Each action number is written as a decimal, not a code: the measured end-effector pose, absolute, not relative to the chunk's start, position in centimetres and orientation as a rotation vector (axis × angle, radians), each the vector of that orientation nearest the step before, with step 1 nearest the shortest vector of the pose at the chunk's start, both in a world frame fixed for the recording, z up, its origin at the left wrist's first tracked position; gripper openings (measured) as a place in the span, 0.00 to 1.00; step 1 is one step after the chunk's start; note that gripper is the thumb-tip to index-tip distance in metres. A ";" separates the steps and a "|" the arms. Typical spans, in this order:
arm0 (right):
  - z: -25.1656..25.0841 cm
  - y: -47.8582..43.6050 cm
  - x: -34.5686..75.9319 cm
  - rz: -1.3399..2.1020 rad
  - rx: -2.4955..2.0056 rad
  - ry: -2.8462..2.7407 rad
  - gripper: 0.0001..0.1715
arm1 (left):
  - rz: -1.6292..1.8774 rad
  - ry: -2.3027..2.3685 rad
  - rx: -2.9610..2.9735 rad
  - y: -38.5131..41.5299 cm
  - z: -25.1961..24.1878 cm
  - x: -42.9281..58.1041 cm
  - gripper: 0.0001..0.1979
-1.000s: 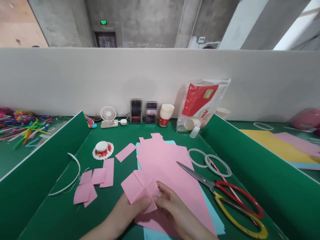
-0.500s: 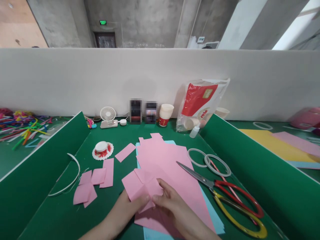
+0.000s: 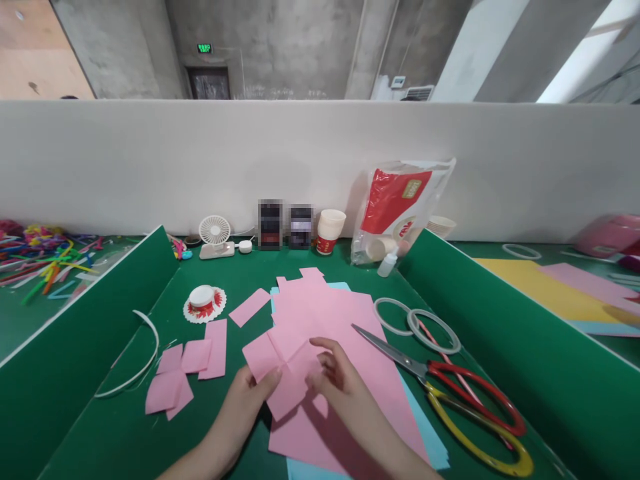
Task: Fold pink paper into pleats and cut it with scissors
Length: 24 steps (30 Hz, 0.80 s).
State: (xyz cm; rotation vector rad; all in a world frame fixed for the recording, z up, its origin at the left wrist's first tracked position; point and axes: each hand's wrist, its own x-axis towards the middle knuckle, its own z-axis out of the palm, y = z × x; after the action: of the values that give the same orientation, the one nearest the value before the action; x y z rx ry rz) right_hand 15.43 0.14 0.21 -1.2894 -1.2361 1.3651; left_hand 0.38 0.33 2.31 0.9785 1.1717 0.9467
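Note:
A folded piece of pink paper (image 3: pixel 286 373), with creases meeting near its middle, is held over a stack of pink sheets. My left hand (image 3: pixel 253 393) pinches its lower left side, thumb on top and the other fingers underneath. On the right side, my right hand (image 3: pixel 337 380) has its thumb and curled fingers at the paper's edge, the index finger stretched along the upper corner. Beneath lie the large pink sheets (image 3: pixel 350 333), over light blue paper (image 3: pixel 425 427). Left of my hands, several small pink pieces (image 3: pixel 167 390) lie on the green table.
Scissors (image 3: pixel 415 367) with red and yellow handles lie open at right, near white rings (image 3: pixel 435 330). A small paper-cup hat shape (image 3: pixel 204 303) sits at left. Behind stand a fan (image 3: pixel 215 233), paper cups (image 3: pixel 330 232), a small bottle (image 3: pixel 387 263) and a plastic bag (image 3: pixel 400 207). Green dividers (image 3: pixel 500 313) flank the table.
The pink paper's lower right part has opened out flatter. My right thumb has moved off its middle to the right edge, and my left thumb has slid left.

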 end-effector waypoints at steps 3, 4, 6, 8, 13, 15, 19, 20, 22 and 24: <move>-0.6 3.0 15.8 1.020 -1.388 -1.609 0.15 | 1.021 1.217 0.943 0.7 1.8 0.2 0.20; -0.7 4.5 15.9 0.798 -1.489 -1.792 0.16 | 1.034 1.235 0.939 0.8 1.6 0.2 0.21; -0.8 8.1 16.1 0.636 -1.573 -1.851 0.17 | 1.033 1.271 0.944 1.0 1.2 0.1 0.22; -0.6 12.2 16.1 0.494 -1.659 -1.878 0.17 | 1.012 1.300 0.955 1.0 0.9 0.0 0.23; -0.7 20.4 15.2 0.211 -1.896 -1.859 0.16 | 1.006 1.345 0.931 1.1 0.9 0.1 0.22; -1.2 22.2 14.7 0.132 -1.968 -1.834 0.16 | 1.011 1.346 0.911 1.2 1.0 0.1 0.22; -2.4 24.2 14.0 0.021 -2.076 -1.783 0.16 | 1.009 1.355 0.868 1.3 1.0 0.3 0.22; -2.7 24.6 14.0 0.000 -2.094 -1.773 0.16 | 1.021 1.364 0.857 1.3 0.9 0.4 0.22; -3.0 25.1 13.9 -0.033 -2.121 -1.760 0.16 | 1.047 1.373 0.838 1.3 0.8 0.6 0.22; -3.3 25.6 14.0 -0.053 -2.136 -1.757 0.17 | 1.061 1.361 0.823 1.3 0.6 0.7 0.22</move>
State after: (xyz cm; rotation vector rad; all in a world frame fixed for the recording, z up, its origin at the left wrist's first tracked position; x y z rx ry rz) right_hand 13.98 25.61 -3.27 -2.1358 -1.7569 -0.0530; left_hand 0.67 1.33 0.58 0.8228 1.3613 1.0609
